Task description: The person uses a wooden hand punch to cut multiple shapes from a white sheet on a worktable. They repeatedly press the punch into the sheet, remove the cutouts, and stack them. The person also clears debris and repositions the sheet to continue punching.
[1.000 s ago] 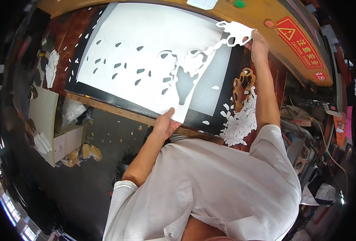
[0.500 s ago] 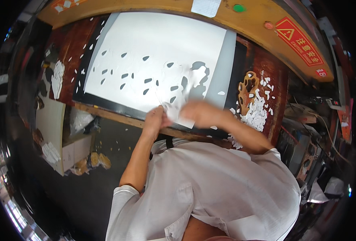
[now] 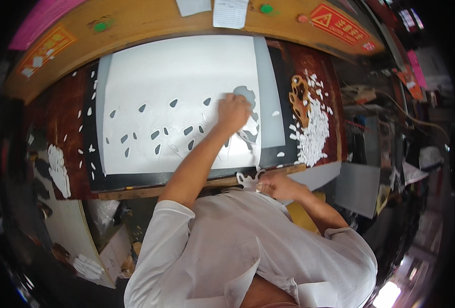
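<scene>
A large white sheet (image 3: 181, 66) lies on the worktop, with rows of small dark cut-out holes across its near half. My left hand (image 3: 234, 110) is over its right part, fingers curled down beside a large cut-out opening (image 3: 245, 92). Whatever those fingers hold is hidden; blurred white material shows just below them. Close to my body at the front edge, my right hand (image 3: 278, 186) is closed on a white cut-out piece (image 3: 245, 180) with looped, holed edges.
Right of the sheet, a brown cutting die (image 3: 300, 97) lies beside a heap of small white offcuts (image 3: 313, 133). A stack of white pieces (image 3: 58, 169) sits at the left. The yellow machine beam (image 3: 155, 25) spans the far side.
My left hand has moved from the sheet's near edge up to its right part. My right hand has come down to the front edge with the white piece. The view has shifted.
</scene>
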Available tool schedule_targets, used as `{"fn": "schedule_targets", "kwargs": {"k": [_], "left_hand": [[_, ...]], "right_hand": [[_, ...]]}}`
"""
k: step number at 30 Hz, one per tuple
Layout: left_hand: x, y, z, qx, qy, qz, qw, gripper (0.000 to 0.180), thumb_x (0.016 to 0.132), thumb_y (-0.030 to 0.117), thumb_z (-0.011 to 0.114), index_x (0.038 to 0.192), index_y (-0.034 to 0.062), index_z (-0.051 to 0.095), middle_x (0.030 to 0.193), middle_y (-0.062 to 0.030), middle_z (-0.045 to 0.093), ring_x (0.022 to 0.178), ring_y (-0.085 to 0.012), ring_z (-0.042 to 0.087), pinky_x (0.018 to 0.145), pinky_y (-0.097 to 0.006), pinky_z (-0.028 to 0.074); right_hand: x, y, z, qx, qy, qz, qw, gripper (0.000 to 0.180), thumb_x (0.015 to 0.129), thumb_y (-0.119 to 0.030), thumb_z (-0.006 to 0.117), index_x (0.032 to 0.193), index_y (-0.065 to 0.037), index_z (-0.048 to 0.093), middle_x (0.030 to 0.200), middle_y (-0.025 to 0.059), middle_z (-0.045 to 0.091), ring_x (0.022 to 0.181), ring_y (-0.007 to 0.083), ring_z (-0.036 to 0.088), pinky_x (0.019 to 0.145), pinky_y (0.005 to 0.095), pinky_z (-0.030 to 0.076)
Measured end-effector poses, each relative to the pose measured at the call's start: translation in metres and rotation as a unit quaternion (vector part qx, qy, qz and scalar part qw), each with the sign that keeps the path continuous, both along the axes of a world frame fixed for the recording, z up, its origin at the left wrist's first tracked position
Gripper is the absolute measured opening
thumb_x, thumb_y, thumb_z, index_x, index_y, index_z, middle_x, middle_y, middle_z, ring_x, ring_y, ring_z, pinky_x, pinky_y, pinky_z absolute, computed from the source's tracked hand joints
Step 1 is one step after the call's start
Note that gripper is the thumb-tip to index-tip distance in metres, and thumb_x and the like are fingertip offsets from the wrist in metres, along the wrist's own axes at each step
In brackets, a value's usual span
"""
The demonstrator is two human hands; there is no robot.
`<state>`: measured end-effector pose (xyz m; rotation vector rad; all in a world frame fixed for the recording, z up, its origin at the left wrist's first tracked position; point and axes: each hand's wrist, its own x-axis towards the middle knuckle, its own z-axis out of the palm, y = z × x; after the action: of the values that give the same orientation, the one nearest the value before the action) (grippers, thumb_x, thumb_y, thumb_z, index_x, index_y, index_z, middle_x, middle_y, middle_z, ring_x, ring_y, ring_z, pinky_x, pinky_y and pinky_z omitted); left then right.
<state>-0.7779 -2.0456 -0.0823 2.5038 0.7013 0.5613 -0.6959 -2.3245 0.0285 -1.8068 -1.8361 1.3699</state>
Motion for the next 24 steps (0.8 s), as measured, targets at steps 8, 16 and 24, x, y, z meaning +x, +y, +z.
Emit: {"fn": "schedule_targets", "kwargs": {"k": [8,16,24], "left_hand": [[-0.037,0.018,-0.003,-0.069,-0.094,-0.168,0.979,0.047,0.085,0.008,0.064,0.129,0.0171,0.076,0.141,-0.0108,0.067,0.137,-0.0368,0.052,0.116,-0.044,0.042],[-0.035,0.014,0.05,-0.373,-0.031,-0.192,0.907,0.027,0.096,0.031,0.075,0.105,0.0071,0.083,0.104,-0.0081,0.08,0.106,-0.0216,0.071,0.087,-0.035,0.056],[-0.031,0.024,0.071,-0.267,0.127,-0.203,0.934,0.05,0.091,0.046,0.077,0.118,0.0036,0.077,0.111,-0.0142,0.076,0.097,-0.0265,0.074,0.085,-0.038,0.059]], "right_hand": [[-0.008,-0.04,0.067,-0.067,0.266,-0.302,0.913,0.035,0.111,-0.037,0.063,0.102,-0.005,0.073,0.087,-0.0093,0.059,0.087,0.006,0.051,0.08,0.0262,0.045],[-0.032,-0.015,0.069,-0.006,0.113,-0.205,0.972,0.034,0.11,-0.031,0.062,0.1,0.0,0.071,0.095,0.0077,0.07,0.089,0.018,0.062,0.082,0.036,0.05],[-0.061,-0.008,0.06,0.094,0.009,-0.113,0.989,0.024,0.104,-0.023,0.065,0.094,-0.001,0.066,0.087,0.0167,0.063,0.086,0.0375,0.062,0.078,0.0464,0.05]]}}
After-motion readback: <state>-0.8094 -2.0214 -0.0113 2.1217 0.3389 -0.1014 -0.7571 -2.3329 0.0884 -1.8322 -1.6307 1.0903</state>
